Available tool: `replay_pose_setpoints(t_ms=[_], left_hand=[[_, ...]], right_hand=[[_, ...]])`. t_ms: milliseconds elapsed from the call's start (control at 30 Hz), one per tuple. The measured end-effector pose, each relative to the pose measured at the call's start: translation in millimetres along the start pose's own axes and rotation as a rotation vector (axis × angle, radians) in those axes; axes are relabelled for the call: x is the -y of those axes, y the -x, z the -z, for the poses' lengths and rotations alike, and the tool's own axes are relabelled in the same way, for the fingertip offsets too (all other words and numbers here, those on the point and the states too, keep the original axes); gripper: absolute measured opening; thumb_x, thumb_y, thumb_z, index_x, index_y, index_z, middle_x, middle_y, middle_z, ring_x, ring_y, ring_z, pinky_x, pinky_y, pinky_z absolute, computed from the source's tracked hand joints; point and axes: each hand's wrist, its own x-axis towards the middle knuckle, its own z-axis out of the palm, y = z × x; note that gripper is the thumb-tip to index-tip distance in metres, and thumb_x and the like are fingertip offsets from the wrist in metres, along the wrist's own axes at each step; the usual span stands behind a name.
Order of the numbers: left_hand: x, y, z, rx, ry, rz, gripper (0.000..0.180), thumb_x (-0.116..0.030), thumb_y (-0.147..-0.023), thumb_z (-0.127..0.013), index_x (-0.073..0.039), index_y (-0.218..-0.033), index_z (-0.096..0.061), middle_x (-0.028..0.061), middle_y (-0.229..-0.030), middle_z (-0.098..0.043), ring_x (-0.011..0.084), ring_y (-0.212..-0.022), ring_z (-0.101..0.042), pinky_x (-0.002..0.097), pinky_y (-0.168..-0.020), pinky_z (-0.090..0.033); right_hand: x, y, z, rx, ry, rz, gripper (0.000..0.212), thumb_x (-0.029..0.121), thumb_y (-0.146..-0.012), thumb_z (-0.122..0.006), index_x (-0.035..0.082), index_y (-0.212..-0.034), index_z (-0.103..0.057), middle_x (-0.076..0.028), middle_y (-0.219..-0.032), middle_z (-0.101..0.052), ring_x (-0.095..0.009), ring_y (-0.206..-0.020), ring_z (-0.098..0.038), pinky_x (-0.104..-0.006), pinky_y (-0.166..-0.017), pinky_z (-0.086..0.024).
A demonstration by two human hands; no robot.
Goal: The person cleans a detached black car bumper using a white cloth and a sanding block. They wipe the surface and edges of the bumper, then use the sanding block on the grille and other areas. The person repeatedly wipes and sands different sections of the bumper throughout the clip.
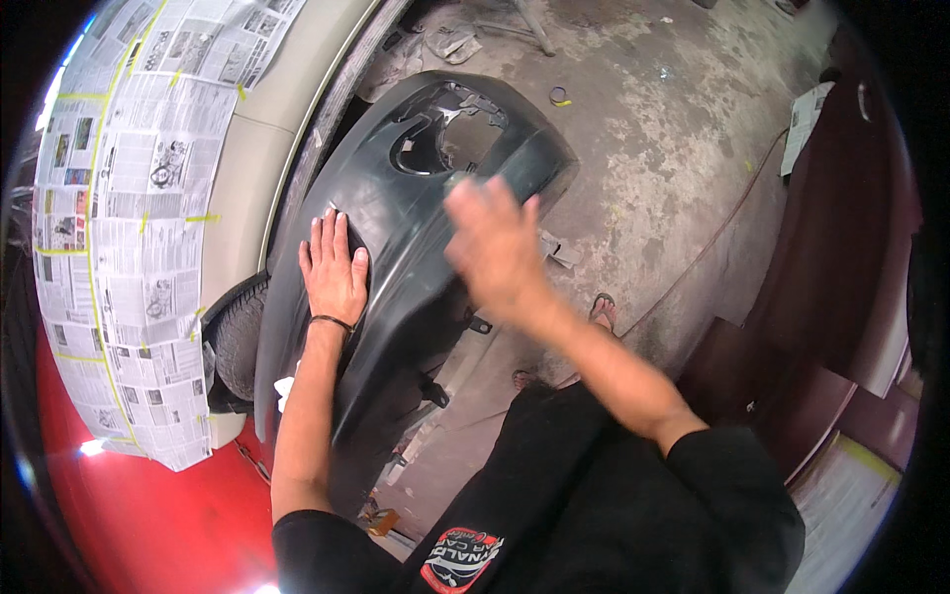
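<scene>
A large black car bumper [408, 247] lies in front of me, its rounded end with a light-shaped opening pointing away. My left hand [334, 272] rests flat on its left part, fingers stretched out, with a dark band at the wrist. Over the bumper's right side, below the opening, is my right hand [495, 247], smeared by motion. Something small and greyish shows at its fingertips, too blurred to name. Whether that hand touches the surface, I cannot tell.
To the left stands a light-coloured car body [259, 148] masked with newspaper [158, 287] and yellow tape, beside a tyre [240, 342] and a red surface [148, 505]. Maroon panels [826, 247] line the right. A tape roll [560, 96] and a thin hose [708, 246] lie on the concrete floor.
</scene>
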Motion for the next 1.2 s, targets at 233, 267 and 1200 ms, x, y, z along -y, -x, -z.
replay_pose_setpoints(t_ms=[233,267,1200], left_hand=[[-0.9,8.3,6.8,-0.009,0.019,0.033,0.067,-0.047,-0.11,-0.042,-0.007,-0.165,-0.038,0.0145,-0.174,-0.033,0.0373,-0.162,-0.027,0.0604,-0.13,-0.019],[-2.2,4.9,9.1,-0.018,0.011,0.031,0.067,-0.047,-0.11,-0.042,-0.008,-0.165,-0.039,0.0142,-0.174,-0.034,0.037,-0.162,-0.027,0.0604,-0.13,-0.019],[-244.9,151.5,116.1,-0.682,2.102,0.47,0.072,-0.026,-0.103,-0.074,-0.002,-0.163,-0.043,0.0125,-0.16,-0.056,0.0235,-0.149,-0.05,0.0405,-0.125,-0.036]], right_hand=[[-24.2,5.6,20.7,0.086,0.049,0.154,0.055,0.039,-0.11,-0.053,0.02,-0.162,-0.049,-0.008,-0.169,-0.045,-0.037,-0.159,-0.034,-0.0762,-0.124,-0.018],[-58.0,-9.3,26.1,0.101,-0.01,0.006,0.053,0.042,-0.115,-0.041,0.019,-0.163,-0.047,-0.008,-0.172,-0.04,-0.038,-0.161,-0.031,-0.0746,-0.125,-0.018],[55.1,-99.2,118.0,1.151,-1.008,-0.449,0.043,0.044,-0.111,-0.057,0.002,-0.111,-0.07,-0.006,-0.1,-0.071,-0.016,-0.095,-0.067,-0.0337,-0.086,-0.053]])
